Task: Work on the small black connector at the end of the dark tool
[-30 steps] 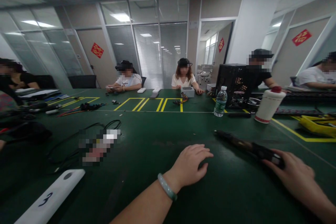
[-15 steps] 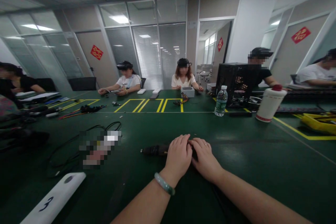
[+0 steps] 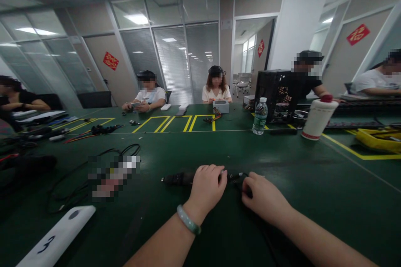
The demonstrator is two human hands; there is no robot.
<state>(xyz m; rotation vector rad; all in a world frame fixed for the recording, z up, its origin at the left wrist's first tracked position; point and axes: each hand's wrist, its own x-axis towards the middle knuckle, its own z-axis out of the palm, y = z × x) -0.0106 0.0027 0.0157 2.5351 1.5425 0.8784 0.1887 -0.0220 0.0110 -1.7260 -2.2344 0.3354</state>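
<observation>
Left hand (image 3: 208, 187), pale green bangle (image 3: 188, 219) on wrist, clenched over a black cylindrical handheld tool (image 3: 178, 179), which sits on the green worktop (image 3: 316, 204), nose pointing left. Right hand (image 3: 265, 195) curled just beside it at a thin black cable (image 3: 238, 174); can't tell if gripping. Near left, white plastic plate (image 3: 54, 235) marked "3". Far right, clear water bottle (image 3: 260, 116), white red-capped bottle (image 3: 319, 117), black mesh computer case (image 3: 275, 96).
</observation>
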